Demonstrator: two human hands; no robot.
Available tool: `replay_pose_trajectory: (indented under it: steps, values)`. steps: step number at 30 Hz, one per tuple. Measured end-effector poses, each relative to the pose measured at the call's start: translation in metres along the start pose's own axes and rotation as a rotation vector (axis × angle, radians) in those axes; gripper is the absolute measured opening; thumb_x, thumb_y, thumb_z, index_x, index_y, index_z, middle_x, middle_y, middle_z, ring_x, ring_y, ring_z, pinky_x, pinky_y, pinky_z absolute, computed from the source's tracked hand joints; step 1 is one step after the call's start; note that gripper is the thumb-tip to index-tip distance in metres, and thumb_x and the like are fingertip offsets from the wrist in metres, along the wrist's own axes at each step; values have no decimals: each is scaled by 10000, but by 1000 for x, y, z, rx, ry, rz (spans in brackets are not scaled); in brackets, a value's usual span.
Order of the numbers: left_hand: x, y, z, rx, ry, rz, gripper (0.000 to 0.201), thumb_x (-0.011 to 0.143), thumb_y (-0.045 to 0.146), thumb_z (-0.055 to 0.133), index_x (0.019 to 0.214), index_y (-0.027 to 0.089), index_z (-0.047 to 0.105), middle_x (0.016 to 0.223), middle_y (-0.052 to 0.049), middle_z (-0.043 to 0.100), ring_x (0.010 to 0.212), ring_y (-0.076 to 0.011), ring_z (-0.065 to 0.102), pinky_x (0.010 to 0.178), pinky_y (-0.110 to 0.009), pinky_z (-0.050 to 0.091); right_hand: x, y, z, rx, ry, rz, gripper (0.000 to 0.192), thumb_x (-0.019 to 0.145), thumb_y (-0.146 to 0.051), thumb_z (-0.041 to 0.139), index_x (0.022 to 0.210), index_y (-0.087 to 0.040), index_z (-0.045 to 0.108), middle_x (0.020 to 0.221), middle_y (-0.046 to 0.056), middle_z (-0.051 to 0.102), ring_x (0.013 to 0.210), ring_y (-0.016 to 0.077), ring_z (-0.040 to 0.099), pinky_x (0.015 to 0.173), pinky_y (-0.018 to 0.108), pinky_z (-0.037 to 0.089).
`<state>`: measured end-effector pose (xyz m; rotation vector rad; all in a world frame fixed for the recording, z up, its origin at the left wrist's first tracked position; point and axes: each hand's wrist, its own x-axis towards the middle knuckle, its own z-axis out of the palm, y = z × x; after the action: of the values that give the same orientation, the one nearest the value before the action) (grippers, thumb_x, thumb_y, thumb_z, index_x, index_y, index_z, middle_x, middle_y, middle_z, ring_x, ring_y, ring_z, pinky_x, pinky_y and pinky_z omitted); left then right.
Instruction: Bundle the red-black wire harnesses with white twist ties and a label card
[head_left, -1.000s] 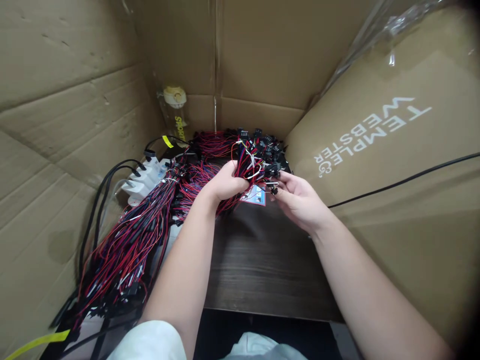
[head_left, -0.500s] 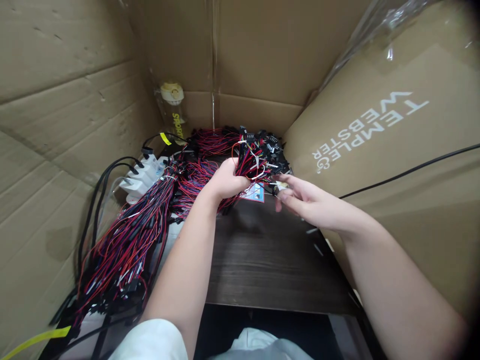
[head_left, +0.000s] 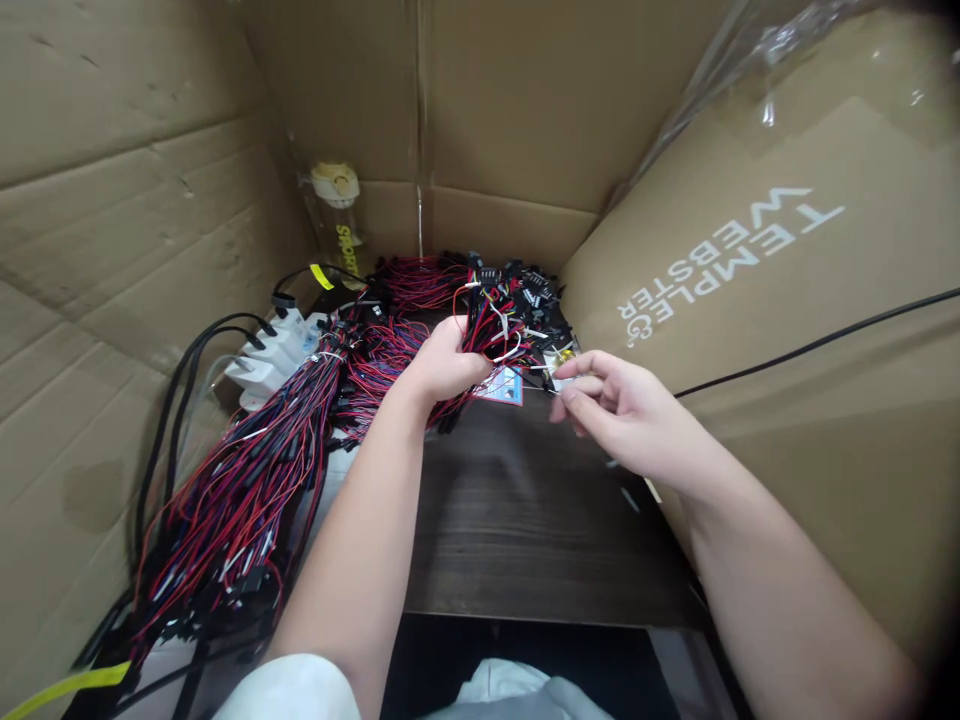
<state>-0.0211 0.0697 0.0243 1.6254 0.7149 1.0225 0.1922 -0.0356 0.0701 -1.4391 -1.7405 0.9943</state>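
Wire bundle (head_left: 491,330) in closed left grip (head_left: 446,365); right grip (head_left: 615,405) apparently pinching.

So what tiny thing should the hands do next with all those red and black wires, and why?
Probably the right hand should draw its pinched connector gently away from the wire bundle. The left hand already grips that bundle above the dark table, and the right fingertips hold just one small piece at the bundle's edge, so a slow pull looks likeliest to free it without tangling.

Matt wood-grain tabletop (head_left: 525,540), rough cardboard walls (head_left: 135,200)
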Motion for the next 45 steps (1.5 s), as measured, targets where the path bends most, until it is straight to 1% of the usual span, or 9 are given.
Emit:
replay_pose_trajectory:
  steps: [3,7,15,18,24,30,32,38,45]
  values:
    - [-1,2,1,-9,16,6,113,567,181,559,673,169,522,655,27,447,624,-91,371,586,-241,354,-4,3,10,8,55,19,208,957,-297,648,1103,-221,521,820,43,757,692,220,703,610,325,514]
    - [-2,1,2,-9,31,-12,125,552,178,557,643,179,471,639,24,406,608,-88,348,550,-239,314,-5,12,20,94,38,30,332,962,-370,708,1159,-238,477,846,46,778,746,254,750,720,386,588]
    - [-2,1,2,-18,46,-1,143,554,176,553,638,184,438,648,17,410,615,-91,361,554,-248,310,4,19,29,407,-166,86,481,919,-605,780,1099,-174,666,962,122,799,877,298,791,922,468,629]
    - [-3,0,2,-33,39,-3,148,556,182,556,642,186,436,636,23,391,600,-86,337,550,-251,311,5,22,26,498,-184,79,440,941,-594,766,1034,-172,684,955,121,802,873,292,794,916,451,633]
    - [-4,-4,1,-66,27,31,138,586,148,583,680,177,486,654,30,433,611,-85,362,563,-244,326,5,33,32,592,-117,85,439,981,-581,725,1080,-160,650,974,141,802,847,274,802,875,391,646]
    - [-4,-7,2,-20,5,17,100,631,157,601,721,169,559,670,26,510,627,-95,422,606,-242,376,5,28,37,584,-47,118,496,912,-605,795,1118,-191,615,852,103,794,609,234,762,535,299,620]
    - [-4,-7,2,-10,6,20,98,628,158,601,722,169,577,665,28,515,624,-99,431,612,-248,383,6,24,37,591,-20,136,511,870,-600,839,1091,-182,645,805,92,785,545,212,732,485,277,599]
    - [-6,-6,0,32,-4,-33,108,635,160,601,743,164,605,667,16,537,643,-127,483,627,-267,402,9,17,40,637,51,100,441,793,-553,917,956,-172,768,789,77,770,604,206,736,600,325,672]
    - [-6,-1,3,-36,22,9,95,634,124,602,719,157,575,674,16,504,653,-107,468,629,-241,401,1,21,43,619,159,56,377,844,-535,886,904,-194,736,801,68,776,671,236,764,712,376,679]
